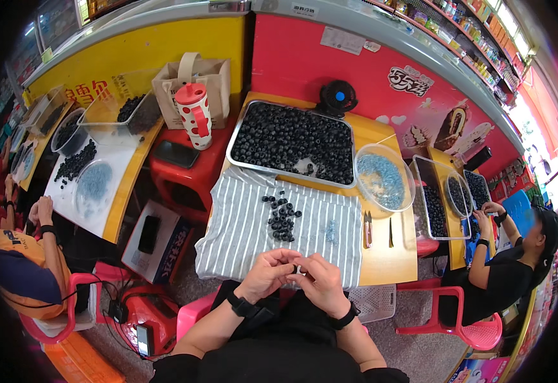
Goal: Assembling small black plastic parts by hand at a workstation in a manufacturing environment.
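My left hand (268, 272) and my right hand (320, 281) meet at the near edge of a striped grey cloth (247, 223), fingertips pinched together on a small dark piece (295, 269) that is mostly hidden. A loose pile of small black round parts (281, 216) lies on the cloth just beyond my hands. A few small blue pieces (332, 232) lie to the right of the pile. Behind them stands a metal tray (237, 131) full of the same black parts. Both wrists wear black bands.
A clear bowl of blue pieces (383, 179) sits right of the tray, with small snips (367, 228) and a thin tool (390, 231) on the wooden table. A black fan (337, 97) stands behind. Seated people work at tables left and right. A red stool (183, 167) holds a phone.
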Tool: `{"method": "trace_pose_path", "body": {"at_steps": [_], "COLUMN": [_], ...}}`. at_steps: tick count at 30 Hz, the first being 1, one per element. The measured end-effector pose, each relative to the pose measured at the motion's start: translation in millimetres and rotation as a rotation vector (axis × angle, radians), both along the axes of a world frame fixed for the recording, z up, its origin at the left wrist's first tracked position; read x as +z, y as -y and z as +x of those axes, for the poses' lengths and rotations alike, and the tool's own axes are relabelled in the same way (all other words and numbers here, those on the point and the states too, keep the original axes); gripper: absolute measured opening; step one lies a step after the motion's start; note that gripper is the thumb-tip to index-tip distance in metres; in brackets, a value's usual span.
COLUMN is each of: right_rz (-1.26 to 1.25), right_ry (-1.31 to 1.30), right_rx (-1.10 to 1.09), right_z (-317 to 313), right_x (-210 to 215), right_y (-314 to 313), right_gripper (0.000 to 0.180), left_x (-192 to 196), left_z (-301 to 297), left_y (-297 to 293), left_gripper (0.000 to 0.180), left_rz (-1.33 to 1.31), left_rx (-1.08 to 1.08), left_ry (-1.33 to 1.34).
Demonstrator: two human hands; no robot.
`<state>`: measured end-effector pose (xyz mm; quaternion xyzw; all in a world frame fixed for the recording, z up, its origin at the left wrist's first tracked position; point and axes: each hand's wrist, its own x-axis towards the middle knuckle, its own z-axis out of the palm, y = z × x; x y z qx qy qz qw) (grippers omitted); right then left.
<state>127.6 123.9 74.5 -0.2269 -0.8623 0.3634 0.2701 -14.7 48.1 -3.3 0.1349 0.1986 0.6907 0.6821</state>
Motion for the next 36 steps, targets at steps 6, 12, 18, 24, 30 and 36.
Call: {"method": "trace_pose_path", "body": {"at_steps": [6, 12, 18, 24, 30, 36], "right_rz": [-0.045, -0.018, -0.008, -0.079, -0.164, -0.018], "right_ry": [-0.049, -0.109, -0.177, -0.186, -0.487, -0.516], "right_rx": [0.123, 0.198, 0.201, 0.157, -0.648, -0.706], "right_z": [2, 0, 0, 15, 94, 114], "right_x": [-9, -19, -18, -14, 32, 51], "right_y": [-6, -6, -6, -11, -94, -130], "right_gripper": [0.032, 0.021, 0.015, 0.015, 0.009, 0.025], "left_x": [-1, -10, -12, -9, -3, -5], "left_z": [-3, -4, -4, -2, 1, -5], "left_y": [6, 6, 5, 3, -4, 7], "left_gripper": [0.033, 0.031, 0.028, 0.029, 0.036, 0.033], "left_rz": [0.018, 0.012, 0.007, 0.039, 0.095, 0.081], "left_rx": [-0.032, -0.007, -0.004, -0.057, -0.073, 0.006], "left_ry": [0.016, 0.0, 0.009, -0.039, -0.054, -0.066]}}
